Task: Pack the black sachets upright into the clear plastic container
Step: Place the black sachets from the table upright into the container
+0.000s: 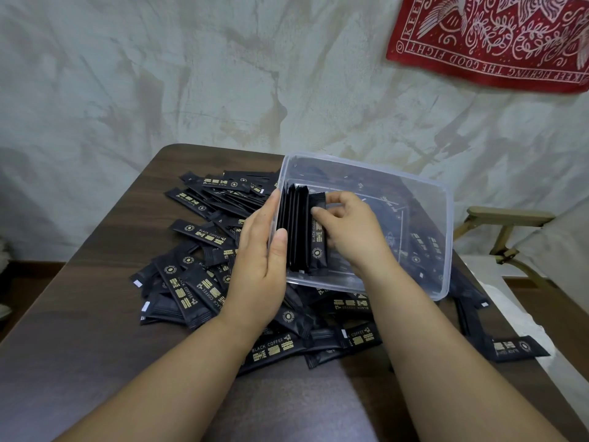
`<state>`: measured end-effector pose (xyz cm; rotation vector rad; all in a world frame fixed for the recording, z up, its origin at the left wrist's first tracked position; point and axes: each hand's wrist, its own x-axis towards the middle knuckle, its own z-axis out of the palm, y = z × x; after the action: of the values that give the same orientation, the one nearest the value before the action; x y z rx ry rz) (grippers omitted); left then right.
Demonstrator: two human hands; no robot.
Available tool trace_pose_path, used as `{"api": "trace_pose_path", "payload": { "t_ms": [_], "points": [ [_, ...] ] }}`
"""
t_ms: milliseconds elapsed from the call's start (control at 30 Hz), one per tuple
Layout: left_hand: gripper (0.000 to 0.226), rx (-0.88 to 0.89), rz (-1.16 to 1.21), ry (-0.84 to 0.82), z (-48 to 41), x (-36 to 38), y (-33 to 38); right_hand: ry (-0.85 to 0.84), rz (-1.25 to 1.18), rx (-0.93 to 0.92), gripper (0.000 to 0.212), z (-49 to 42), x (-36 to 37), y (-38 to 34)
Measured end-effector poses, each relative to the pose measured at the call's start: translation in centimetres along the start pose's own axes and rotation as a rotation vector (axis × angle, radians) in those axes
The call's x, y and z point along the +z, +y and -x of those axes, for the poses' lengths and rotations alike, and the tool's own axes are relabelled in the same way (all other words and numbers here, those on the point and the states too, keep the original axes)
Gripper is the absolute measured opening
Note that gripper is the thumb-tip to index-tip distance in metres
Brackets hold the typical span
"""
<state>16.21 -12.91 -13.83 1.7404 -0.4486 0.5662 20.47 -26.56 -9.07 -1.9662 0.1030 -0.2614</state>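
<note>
A clear plastic container (424, 199) rests tilted on a heap of loose black sachets (197, 291) with gold print. Against its left wall stands a row of several sachets on edge (296, 228). My left hand (258, 266) grips that left wall from outside, thumb hooked over the rim and pressing the row. My right hand (353, 228) is inside the container, its fingers curled on the outermost sachet (318, 240) and holding it against the row. The rest of the container's floor is bare.
Loose sachets spread over the dark wooden table (83, 314) to the left, in front of and under the container, some near the right edge (519, 347). A wooden chair arm (506, 218) stands to the right. A red cloth (497, 36) hangs on the wall.
</note>
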Motion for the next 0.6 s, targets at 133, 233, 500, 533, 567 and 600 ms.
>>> {"api": "trace_pose_path", "payload": {
  "t_ms": [133,233,500,533,567,600],
  "points": [
    [0.044,-0.01,0.009,-0.007,0.0,0.0,0.1,-0.004,0.089,-0.061,0.019,0.4,0.0,-0.3],
    [0.045,0.002,0.0,-0.005,0.0,0.0,0.1,-0.048,0.111,-0.091,0.023,0.8,-0.3,-0.6],
    [0.059,-0.209,0.199,-0.106,-0.4,-1.0,0.6,-0.098,0.0,-0.048,0.03,1.0,-0.7,0.4],
    [0.06,-0.225,0.181,-0.112,-0.7,-1.2,0.8,-0.101,-0.009,-0.054,0.027,1.0,-0.7,0.4],
    [0.059,-0.239,0.147,-0.12,-0.9,-1.4,0.9,-0.106,-0.015,-0.059,0.025,1.0,-0.8,0.3],
    [0.058,-0.252,0.11,-0.133,-1.2,-1.4,0.9,-0.121,-0.024,-0.062,0.023,1.0,-0.8,0.3]
  ]
}}
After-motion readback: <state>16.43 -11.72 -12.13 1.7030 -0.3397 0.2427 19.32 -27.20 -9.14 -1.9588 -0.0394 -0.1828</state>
